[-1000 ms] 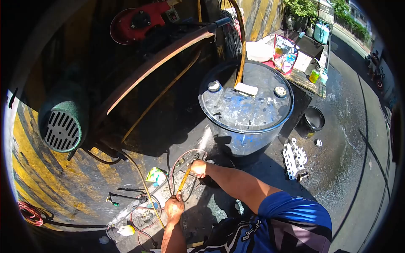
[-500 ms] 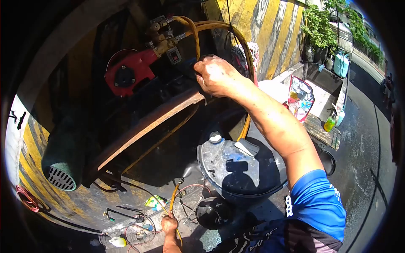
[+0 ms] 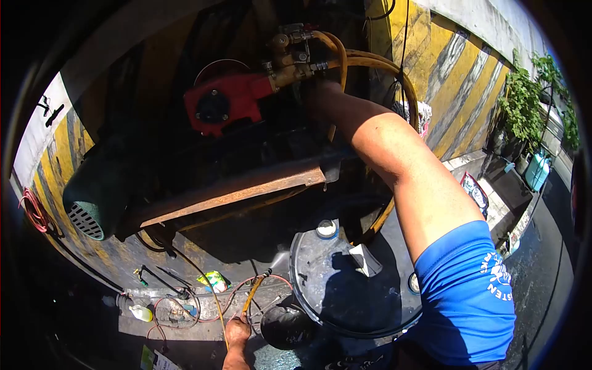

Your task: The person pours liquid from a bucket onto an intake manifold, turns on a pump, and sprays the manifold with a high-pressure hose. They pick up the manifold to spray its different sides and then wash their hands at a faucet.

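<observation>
My left hand (image 3: 237, 332) is closed around the yellow hose (image 3: 251, 295) low in the view, and spray comes from the nozzle (image 3: 266, 272) at its end. My right arm reaches up to the machine. The right hand (image 3: 320, 92) lies in dark shadow just below the brass valve fittings (image 3: 291, 66), beside the red pump (image 3: 223, 105); its fingers cannot be made out. Yellow hoses (image 3: 370, 58) loop from the fittings and pass over the right wrist area.
A dark drum with a flat lid (image 3: 336, 296) stands below the rusty metal edge (image 3: 240, 196). Near it are a black round container (image 3: 287, 327), a yellow-green packet (image 3: 214, 281) and a pale bottle (image 3: 140, 313). Plants (image 3: 523, 111) and a turquoise container (image 3: 538, 171) are at right.
My right hand has gone from in front of the hanging hose into the shadow below the fittings. The view has shifted, and my left hand still holds the spraying hose.
</observation>
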Demonstrator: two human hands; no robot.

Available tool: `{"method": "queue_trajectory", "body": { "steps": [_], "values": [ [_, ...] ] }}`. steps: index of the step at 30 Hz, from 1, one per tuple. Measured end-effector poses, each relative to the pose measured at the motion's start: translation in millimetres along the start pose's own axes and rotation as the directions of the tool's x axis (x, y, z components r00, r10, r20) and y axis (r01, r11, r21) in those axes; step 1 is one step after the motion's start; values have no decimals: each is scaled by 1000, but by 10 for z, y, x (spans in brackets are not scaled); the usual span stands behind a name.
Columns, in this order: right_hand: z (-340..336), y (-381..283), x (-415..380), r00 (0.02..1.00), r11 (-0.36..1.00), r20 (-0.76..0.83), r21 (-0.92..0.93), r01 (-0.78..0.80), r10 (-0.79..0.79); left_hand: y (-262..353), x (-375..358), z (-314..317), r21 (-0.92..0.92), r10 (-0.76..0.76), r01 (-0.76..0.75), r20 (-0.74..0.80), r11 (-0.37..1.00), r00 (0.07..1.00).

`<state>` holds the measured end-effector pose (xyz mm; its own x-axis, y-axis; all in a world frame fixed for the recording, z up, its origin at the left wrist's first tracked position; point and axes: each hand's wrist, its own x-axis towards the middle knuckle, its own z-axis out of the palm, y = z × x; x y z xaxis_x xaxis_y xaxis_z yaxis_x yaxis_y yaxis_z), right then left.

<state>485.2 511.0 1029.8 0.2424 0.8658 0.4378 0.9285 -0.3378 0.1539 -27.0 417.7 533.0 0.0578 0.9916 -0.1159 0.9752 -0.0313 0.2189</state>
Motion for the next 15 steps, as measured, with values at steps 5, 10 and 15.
{"method": "queue_trajectory", "body": {
  "steps": [5,10,15],
  "values": [
    [-8,78,290,997,995,-6,59,-81,81,112,-245,-119,2,-115,115,90,993,989],
    [122,155,568,994,993,4,-46,-106,107,160,-360,-86,-17,-105,107,79,994,991],
    [76,172,672,995,991,15,-97,-94,96,291,-404,-143,-79,-139,150,123,986,983]
  ]
}}
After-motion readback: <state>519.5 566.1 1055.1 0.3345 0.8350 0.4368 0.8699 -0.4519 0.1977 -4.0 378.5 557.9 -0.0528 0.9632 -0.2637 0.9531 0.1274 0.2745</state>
